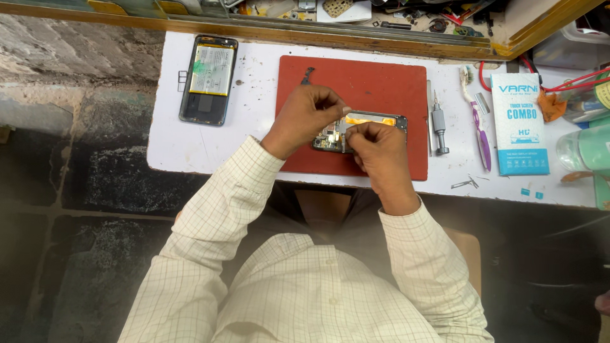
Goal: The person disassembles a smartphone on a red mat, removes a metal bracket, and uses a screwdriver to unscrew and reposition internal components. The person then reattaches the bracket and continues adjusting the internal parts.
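A: Since size order is wanted, start with the white surface point(254, 82), then the red mat point(381, 82) lying on it in the middle.

B: Ok. On the mat?

A: Opened phone point(372, 122), back off, circuit board showing, orange strip along its top edge. It lies flat on the mat, mostly covered by both hands.

B: Hands?

A: Left hand point(304, 119) comes in from the left, fingers bunched together, thumb and forefinger pinched at the phone's upper left edge. Can't tell what, if anything, sits between them, too small. Right hand point(381, 152) is over the phone's lower part, fingers closed on a thin metal tool point(343, 145) whose tip sits on the board. Both sleeves are cream checked.

B: Other stuff, big to small?

A: Second phone point(209, 79), back removed, battery exposed, lying well left of the mat on the surface. White-and-blue box point(520, 124) well right of the mat. Toothbrush point(480, 127) with purple handle just left of the box. Grey screwdriver point(438, 124) just beside the mat's right edge, upright in frame. Small dark pry tool point(307, 75) on the mat's top left corner. Tiny metal bits point(467, 183) on the surface below the toothbrush.

B: Done.
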